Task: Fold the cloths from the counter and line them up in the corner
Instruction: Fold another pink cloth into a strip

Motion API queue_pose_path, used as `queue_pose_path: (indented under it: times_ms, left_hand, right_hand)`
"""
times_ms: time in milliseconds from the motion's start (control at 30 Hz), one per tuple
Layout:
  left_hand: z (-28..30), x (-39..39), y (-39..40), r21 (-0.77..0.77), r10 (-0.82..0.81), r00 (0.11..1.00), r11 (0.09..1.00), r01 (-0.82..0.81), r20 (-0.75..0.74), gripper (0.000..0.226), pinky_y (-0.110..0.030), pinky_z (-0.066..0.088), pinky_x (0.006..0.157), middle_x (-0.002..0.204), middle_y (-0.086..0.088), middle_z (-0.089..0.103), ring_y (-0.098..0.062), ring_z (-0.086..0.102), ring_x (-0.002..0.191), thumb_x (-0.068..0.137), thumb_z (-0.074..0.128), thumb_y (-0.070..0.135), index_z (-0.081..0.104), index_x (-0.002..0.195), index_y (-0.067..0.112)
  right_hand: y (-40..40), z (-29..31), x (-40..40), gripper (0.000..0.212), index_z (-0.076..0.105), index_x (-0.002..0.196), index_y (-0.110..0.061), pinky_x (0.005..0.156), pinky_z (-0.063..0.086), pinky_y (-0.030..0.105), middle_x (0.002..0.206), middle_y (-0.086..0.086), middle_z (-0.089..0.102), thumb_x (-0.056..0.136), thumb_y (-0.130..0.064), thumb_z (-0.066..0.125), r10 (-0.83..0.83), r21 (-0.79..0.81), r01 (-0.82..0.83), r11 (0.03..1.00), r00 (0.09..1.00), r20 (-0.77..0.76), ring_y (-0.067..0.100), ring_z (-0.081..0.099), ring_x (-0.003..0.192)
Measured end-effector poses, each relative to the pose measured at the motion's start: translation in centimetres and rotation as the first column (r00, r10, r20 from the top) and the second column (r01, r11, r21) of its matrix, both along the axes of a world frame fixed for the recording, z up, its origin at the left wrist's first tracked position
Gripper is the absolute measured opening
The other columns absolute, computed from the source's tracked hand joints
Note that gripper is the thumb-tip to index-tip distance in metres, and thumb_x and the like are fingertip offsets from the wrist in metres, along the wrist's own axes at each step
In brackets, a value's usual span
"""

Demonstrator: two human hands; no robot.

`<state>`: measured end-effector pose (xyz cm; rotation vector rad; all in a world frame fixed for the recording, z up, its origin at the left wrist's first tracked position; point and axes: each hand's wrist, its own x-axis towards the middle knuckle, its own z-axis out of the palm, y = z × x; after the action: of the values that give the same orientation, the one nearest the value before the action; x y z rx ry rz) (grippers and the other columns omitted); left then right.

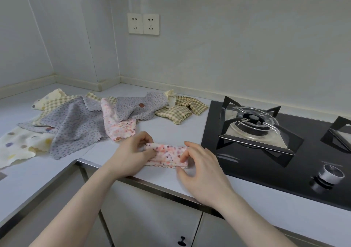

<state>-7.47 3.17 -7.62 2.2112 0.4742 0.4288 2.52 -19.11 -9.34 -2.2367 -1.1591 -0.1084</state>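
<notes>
**Two hands folding a small pink cloth at the front of a kitchen surface**

A person's left hand (133, 150) and right hand (199, 163) each pinch one end of a pink floral cloth with a scalloped edge (167, 154), already folded into a narrow strip. The cloth lies on the pale grey surface (167, 131), between the two hands and close to the front edge. The hands are apart, fingers curled onto the fabric.

Beyond the left hand lies an unfolded heap: a second pink floral cloth (119, 127), a grey dotted cloth (76, 129), a cream cloth with large coloured spots (17, 144) and a yellow checked cloth (174, 114). Just past the right hand sits a black glass gas hob (247, 161).

To finish this fold well, it would probably help to bring one end squarely over the other, match the scalloped edges, then press the crease flat. The corner behind the heap holds no folded cloths yet, so this looks like an early one; keeping each fold the same size should make the row neat.
</notes>
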Motion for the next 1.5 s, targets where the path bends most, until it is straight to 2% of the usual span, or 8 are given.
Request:
queue_pose_path:
  times_ms: [167, 500, 633, 733, 1000, 1200, 1367, 1500]
  left_hand:
    - [-0.4, 0.1, 0.1, -0.109, -0.016, 0.999, 0.994, 0.02, 0.042, 0.025, -0.03, 0.046, 0.07, 0.093, 0.002, 0.071, -0.009, 0.058, 0.072, 0.086, 0.076, 0.009, 0.062, 0.099, 0.025]
    - [3.1, 0.8, -0.7, -0.222, 0.031, 0.984, 0.973, -0.07, -0.173, 0.027, -0.029, 0.058, 0.071, 0.09, 0.007, 0.071, -0.013, 0.069, 0.082, 0.069, 0.067, 0.021, 0.068, 0.095, 0.028]
    - [6.3, 1.5, -1.0, -0.392, 0.017, 0.945, 0.907, -0.151, -0.326, 0.026, -0.041, 0.062, 0.076, 0.09, 0.0, 0.074, -0.018, 0.071, 0.082, 0.065, 0.072, 0.024, 0.071, 0.091, 0.024]
    - [10.8, 1.6, -2.5, -0.471, -0.008, 0.911, 0.858, -0.205, -0.412, 0.017, -0.031, 0.053, 0.063, 0.082, 0.002, 0.068, -0.015, 0.063, 0.074, 0.079, 0.072, 0.017, 0.068, 0.096, 0.018]
    - [20.3, -1.7, -8.8, -0.595, -0.281, 0.921, 0.801, 0.07, -0.271, 0.025, -0.026, 0.046, 0.064, 0.077, -0.002, 0.07, -0.014, 0.06, 0.069, 0.084, 0.076, 0.002, 0.068, 0.105, 0.014]
    - [24.6, 0.8, -13.7, -0.657, -0.473, 0.863, 0.709, 0.255, -0.175, 0.025, -0.036, 0.059, 0.076, 0.089, -0.008, 0.078, -0.025, 0.075, 0.087, 0.089, 0.076, 0.002, 0.064, 0.11, 0.008]
    - [26.6, 5.2, -19.0, -0.537, -0.62, 0.762, 0.714, 0.448, -0.189, 0.025, -0.039, 0.061, 0.085, 0.096, -0.008, 0.078, -0.024, 0.075, 0.092, 0.089, 0.081, 0.016, 0.068, 0.11, 0.018]
    - [27.8, 8.4, -25.0, -0.423, -0.667, 0.719, 0.719, 0.551, -0.198, 0.024, -0.033, 0.061, 0.076, 0.093, -0.007, 0.076, -0.029, 0.072, 0.084, 0.088, 0.082, 0.028, 0.069, 0.107, 0.025]
  right_hand:
    - [-0.2, -0.5, -0.1, 0.015, 0.043, 0.1, -0.037, 0.127, 0.014, 0.035, 0.113, -0.025, 0.05, 0.09, -0.043, 0.053, 0.015, -0.08, -0.013, 0.997, 1.0, 0.026, -0.003, 0.047, 0.115]
    - [0.1, 0.8, 0.1, 0.023, 0.055, 0.108, -0.03, 0.127, 0.016, 0.039, 0.141, -0.02, 0.047, 0.09, -0.044, 0.058, 0.017, -0.142, -0.025, 0.99, 0.999, -0.051, -0.002, 0.041, 0.136]
    - [-0.5, 4.3, -0.7, 0.024, 0.058, 0.111, -0.027, 0.128, 0.014, 0.043, 0.153, -0.016, 0.041, 0.091, -0.039, 0.056, 0.004, -0.263, -0.069, 0.962, 0.971, -0.24, 0.003, 0.033, 0.147]
    - [-1.8, 9.6, -1.9, 0.028, 0.055, 0.116, -0.031, 0.124, 0.018, 0.031, 0.158, -0.02, 0.032, 0.091, -0.037, 0.064, -0.107, -0.267, -0.031, 0.963, 0.867, -0.487, 0.004, 0.031, 0.147]
    - [-9.3, 22.7, -4.7, 0.056, 0.047, 0.142, -0.039, 0.113, 0.033, 0.021, 0.141, -0.031, 0.047, 0.092, -0.043, 0.071, -0.306, -0.151, 0.29, 0.945, 0.621, -0.722, -0.008, 0.042, 0.133]
    - [-15.2, 25.4, -6.9, 0.031, 0.067, 0.12, -0.04, 0.105, 0.049, 0.032, 0.121, -0.026, 0.068, 0.089, -0.04, 0.069, -0.293, -0.136, 0.355, 0.925, 0.438, -0.85, -0.007, 0.061, 0.115]
    - [-20.4, 26.3, -8.0, 0.007, 0.074, 0.095, -0.025, 0.089, 0.054, 0.041, 0.098, -0.005, 0.076, 0.091, -0.03, 0.072, -0.332, -0.025, 0.601, 0.799, 0.406, -0.852, 0.022, 0.07, 0.092]
    - [-26.1, 27.3, -7.5, 0.007, 0.073, 0.09, -0.007, 0.07, 0.049, 0.029, 0.081, -0.001, 0.072, 0.094, -0.012, 0.07, -0.297, 0.076, 0.741, 0.668, 0.358, -0.885, 0.011, 0.063, 0.07]
